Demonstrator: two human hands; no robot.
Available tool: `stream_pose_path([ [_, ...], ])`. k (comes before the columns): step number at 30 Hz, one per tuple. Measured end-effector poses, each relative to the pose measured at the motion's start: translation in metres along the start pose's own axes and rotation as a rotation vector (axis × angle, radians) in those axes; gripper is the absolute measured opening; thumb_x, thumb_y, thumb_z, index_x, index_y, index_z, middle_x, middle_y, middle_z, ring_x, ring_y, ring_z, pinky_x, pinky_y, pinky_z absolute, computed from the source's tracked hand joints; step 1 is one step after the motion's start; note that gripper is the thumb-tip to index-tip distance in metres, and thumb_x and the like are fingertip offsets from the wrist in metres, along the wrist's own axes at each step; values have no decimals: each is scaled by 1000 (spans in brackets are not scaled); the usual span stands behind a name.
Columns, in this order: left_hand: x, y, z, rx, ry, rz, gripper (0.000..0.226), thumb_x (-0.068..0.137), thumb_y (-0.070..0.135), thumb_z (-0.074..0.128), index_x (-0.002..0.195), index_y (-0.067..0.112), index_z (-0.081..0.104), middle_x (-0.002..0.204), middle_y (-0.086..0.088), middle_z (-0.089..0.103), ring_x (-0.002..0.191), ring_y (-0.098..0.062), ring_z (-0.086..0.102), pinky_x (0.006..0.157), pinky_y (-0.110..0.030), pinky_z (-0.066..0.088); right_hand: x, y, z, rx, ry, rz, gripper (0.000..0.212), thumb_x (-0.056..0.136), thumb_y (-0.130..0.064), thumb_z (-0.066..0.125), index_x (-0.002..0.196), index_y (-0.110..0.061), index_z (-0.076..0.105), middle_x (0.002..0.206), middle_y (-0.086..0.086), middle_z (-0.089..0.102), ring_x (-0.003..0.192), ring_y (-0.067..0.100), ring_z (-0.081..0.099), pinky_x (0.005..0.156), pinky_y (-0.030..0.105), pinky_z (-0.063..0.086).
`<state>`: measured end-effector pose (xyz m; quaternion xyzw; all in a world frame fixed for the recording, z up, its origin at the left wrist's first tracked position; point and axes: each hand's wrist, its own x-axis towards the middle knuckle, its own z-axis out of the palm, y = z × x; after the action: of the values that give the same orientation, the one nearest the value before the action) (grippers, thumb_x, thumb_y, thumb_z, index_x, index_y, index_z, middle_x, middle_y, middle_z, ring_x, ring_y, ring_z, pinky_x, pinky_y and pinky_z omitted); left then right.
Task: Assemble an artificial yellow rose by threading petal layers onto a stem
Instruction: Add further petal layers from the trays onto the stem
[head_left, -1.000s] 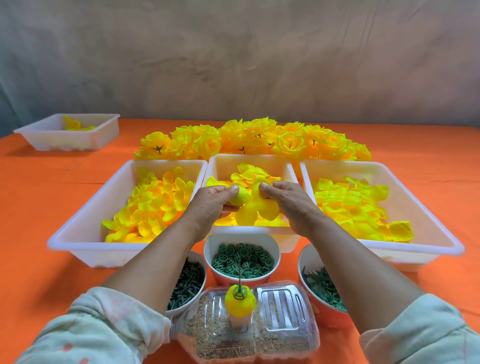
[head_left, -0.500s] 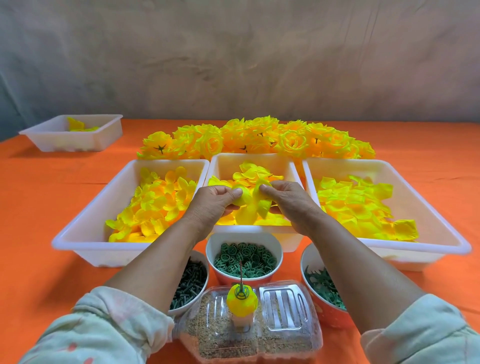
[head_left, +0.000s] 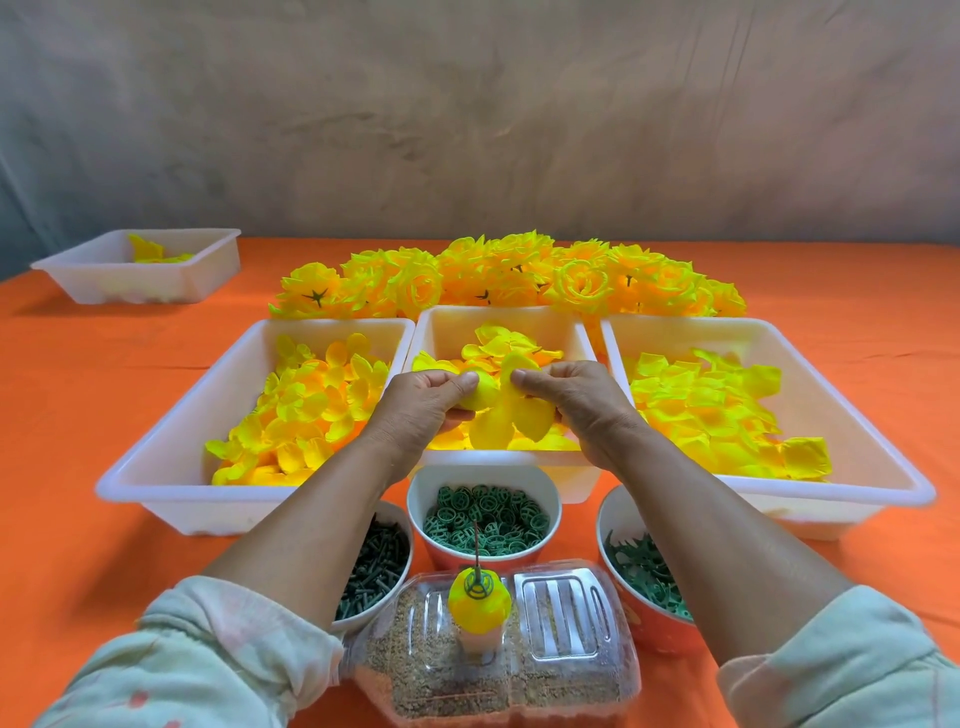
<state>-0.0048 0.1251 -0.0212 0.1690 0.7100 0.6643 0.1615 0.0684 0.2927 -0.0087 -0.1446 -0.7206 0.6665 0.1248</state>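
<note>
At centre, tray (head_left: 500, 318) holds petals (head_left: 493, 343); bowl (head_left: 546, 489) holds green rings (head_left: 483, 515).

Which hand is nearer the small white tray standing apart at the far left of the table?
Left. The left hand pinches petals over the middle tray, closer to the small tray; the right hand pinches them too, farther right.

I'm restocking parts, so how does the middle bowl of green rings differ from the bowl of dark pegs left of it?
The middle white bowl of green plastic rings holds round, lighter green lattice rings; the left white bowl of dark green pegs holds straight, darker sticks. The middle bowl is nearly all visible; the person's left forearm covers part of the left one. Both stand on the orange cloth.
</note>
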Motion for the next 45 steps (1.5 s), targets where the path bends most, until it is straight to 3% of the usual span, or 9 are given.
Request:
stream_pose_path([
  [2, 0, 0, 0, -5, -2, -7, 17, 93, 30, 64, 89, 16, 73, 89, -5, 74, 77, -15, 70, 84, -32, 53, 0, 1, 0, 25, 9, -13, 26, 83, -29, 75, 65, -14, 62, 65, -1, 65, 64, 16, 57, 65, 30, 43],
  [9, 1, -2, 1, 35, 28, 31, 26, 93, 33, 63, 86, 9, 70, 76, -4, 70, 66, -11, 65, 67, -19, 53, 0, -1, -1, -5, -83, 12, 35, 90, -47, 61, 81, -14, 67, 73, -3, 67, 67, 13, 61, 60, 25, 47],
  [13, 1, -2, 1, 34, 40, 42, 26, 94, 35, 62, 84, 12, 70, 72, 0, 70, 61, -5, 65, 63, -16, 53, -3, 0, -2, -63, -197, 20, 17, 84, -31, 73, 93, -16, 73, 84, 3, 71, 77, 18, 62, 71, 31, 45],
  [17, 1, -2, 1, 41, 30, 44, 27, 94, 34, 63, 88, 8, 70, 76, 0, 71, 64, -3, 65, 62, -15, 52, -2, -1, -1, -48, -193, 36, 3, 85, -14, 72, 89, -14, 72, 78, 0, 70, 68, 12, 62, 61, 22, 47],
  [25, -3, 3, 2, 66, 63, 39, 34, 91, 41, 64, 71, 13, 67, 58, 4, 64, 54, -2, 58, 55, -14, 47, -5, -9, 5, -118, -180, -9, 19, 82, -1, 70, 92, -17, 66, 77, 0, 69, 66, 13, 64, 56, 23, 50],
  [31, -11, 15, -1, -143, 33, -29, 30, 94, 40, 60, 80, 14, 61, 65, 5, 65, 65, -10, 61, 74, -29, 49, -15, -28, 9, 42, -54, -3, 23, 81, 4, 65, 85, -18, 62, 73, 5, 63, 58, 21, 62, 46, 24, 46],
  [37, -46, 23, -9, -164, -1, 25, 14, 91, 28, 65, 85, 16, 64, 83, -3, 67, 80, -18, 62, 78, -32, 50, -46, -43, 12, 165, -124, 11, 23, 84, 4, 63, 94, -17, 63, 71, 2, 64, 54, 16, 61, 45, 23, 47],
  [41, -77, 39, -18, -258, -93, -65, 47, 76, 53, 67, 102, 14, 65, 97, -10, 71, 89, -23, 68, 84, -35, 53, -70, -58, 19, 204, -166, -25, 21, 84, 6, 63, 93, -14, 62, 74, 5, 63, 53, 16, 62, 44, 22, 47],
  [45, -102, 63, -18, -245, -142, -35, 55, 72, 54, 65, 111, 15, 66, 99, -10, 75, 86, -20, 72, 80, -33, 57, -93, -73, 25, 217, -222, -81, 20, 84, 6, 63, 91, -13, 60, 75, 6, 60, 57, 15, 60, 49, 25, 50],
])
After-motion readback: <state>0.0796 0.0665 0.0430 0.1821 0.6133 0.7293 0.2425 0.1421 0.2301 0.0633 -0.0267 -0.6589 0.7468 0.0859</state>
